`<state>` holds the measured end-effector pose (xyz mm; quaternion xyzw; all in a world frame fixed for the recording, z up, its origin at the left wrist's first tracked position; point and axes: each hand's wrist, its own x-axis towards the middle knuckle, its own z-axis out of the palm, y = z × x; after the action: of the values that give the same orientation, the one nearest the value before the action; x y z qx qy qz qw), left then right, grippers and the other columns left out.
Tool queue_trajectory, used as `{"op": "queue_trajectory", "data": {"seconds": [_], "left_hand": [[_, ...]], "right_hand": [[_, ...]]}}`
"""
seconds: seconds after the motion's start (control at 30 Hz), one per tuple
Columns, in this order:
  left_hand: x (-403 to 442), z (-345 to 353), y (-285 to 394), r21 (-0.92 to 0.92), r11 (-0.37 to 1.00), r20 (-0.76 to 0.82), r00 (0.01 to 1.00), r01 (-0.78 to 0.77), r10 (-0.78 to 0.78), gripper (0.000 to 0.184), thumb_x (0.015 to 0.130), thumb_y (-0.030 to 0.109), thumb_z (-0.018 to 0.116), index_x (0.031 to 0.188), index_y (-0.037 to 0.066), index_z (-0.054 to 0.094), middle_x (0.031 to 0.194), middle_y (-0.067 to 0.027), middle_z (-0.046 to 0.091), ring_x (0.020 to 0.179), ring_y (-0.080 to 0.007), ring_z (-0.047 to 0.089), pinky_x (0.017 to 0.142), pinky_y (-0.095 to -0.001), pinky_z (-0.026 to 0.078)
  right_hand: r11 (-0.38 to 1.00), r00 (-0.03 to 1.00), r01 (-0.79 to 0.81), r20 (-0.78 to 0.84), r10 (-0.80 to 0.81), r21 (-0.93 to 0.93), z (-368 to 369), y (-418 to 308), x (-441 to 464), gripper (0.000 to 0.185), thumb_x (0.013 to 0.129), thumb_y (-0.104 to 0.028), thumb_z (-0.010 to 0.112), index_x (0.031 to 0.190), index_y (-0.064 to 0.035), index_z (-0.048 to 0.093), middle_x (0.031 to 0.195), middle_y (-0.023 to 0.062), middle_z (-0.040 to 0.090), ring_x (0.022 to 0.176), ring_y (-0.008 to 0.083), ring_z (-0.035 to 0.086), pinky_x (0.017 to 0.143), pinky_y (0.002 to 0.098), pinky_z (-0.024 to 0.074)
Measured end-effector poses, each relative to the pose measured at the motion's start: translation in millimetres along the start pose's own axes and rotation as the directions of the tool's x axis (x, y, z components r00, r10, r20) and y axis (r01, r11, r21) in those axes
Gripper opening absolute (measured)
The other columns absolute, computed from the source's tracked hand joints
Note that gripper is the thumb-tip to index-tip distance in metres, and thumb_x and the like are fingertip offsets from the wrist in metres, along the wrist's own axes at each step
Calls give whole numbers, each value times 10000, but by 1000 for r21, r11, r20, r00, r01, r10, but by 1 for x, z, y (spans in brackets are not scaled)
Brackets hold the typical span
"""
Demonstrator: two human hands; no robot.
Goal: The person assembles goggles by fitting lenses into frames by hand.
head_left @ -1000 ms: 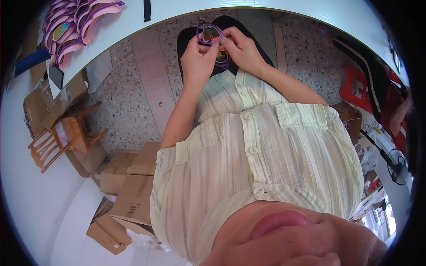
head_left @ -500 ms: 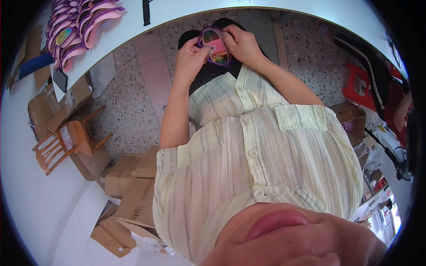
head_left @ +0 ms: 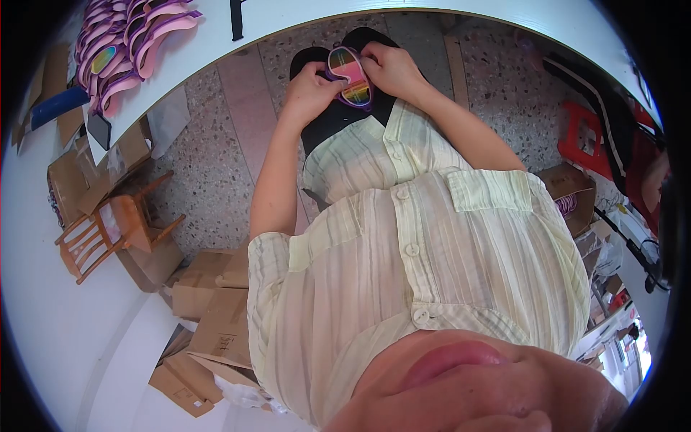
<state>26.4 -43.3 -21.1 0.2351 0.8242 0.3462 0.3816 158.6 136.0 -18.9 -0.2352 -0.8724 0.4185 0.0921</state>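
Goggles [head_left: 351, 75], purple-framed, rainbow-mirrored, prob. light & slick: we've L hand [head_left: 309, 93] clamped on left edge, R hand [head_left: 394, 72] on right; edges = safest grip.

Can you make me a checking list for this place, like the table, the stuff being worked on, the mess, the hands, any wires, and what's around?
Surface: white tabletop across the top, with a flat black strap on it.
Job's things: purple-framed goggles with shiny multicoloured lenses, held up; a heap of pink-and-purple goggles on the tabletop, upper left.
Clutter: brown cardboard boxes, lower left; a dark, flat rectangular object at the tabletop's corner.
Grippers: bare left hand and bare right hand hold the goggles from opposite sides.
Cables: thin black cord-like thing at right; can't tell if it's a cable.
Surroundings: speckled floor, brown wooden chair, red plastic stool.
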Motion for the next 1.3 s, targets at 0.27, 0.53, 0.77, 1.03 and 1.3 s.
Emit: {"op": "queue_trajectory", "data": {"seconds": [0.27,0.53,0.77,1.03,1.3], "left_hand": [[-25,1,20,114,990,-50,995,-80,86,640,802,291,873,1265,-35,575,921,-115,744,860,-225,721,773,-334,561],[-39,7,32,-371,927,-179,984,-51,-17,376,924,251,776,1156,-21,658,953,-90,710,817,-144,687,701,-271,569],[-26,5,29,-550,830,-53,988,89,-142,195,971,189,728,1096,39,715,943,-10,706,763,-67,630,639,-208,529],[-15,-2,30,-547,808,193,972,221,-135,219,938,144,767,1119,36,706,961,6,714,785,-54,639,679,-187,535],[-12,7,28,-394,911,54,993,118,-105,209,938,139,765,1098,18,706,932,-19,725,764,-64,664,683,-190,550]], "right_hand": [[988,992,-11,123,-8,154,-8,-1,-9,223,936,-192,648,1083,-33,701,859,125,736,743,207,717,707,341,555],[975,980,-44,198,0,217,-27,-12,-13,259,932,-117,654,1172,-27,685,853,46,711,771,111,668,719,280,539],[769,933,-324,319,165,550,-25,-12,-6,222,958,-187,683,1109,-31,733,863,4,710,732,92,639,676,240,524],[712,774,-505,622,122,488,-35,6,12,163,948,-211,719,1028,-69,726,821,-52,619,648,39,445,556,211,344],[886,882,-279,464,84,370,-10,11,14,190,960,-214,699,1012,-32,703,847,-48,624,738,67,526,647,230,435]]}}
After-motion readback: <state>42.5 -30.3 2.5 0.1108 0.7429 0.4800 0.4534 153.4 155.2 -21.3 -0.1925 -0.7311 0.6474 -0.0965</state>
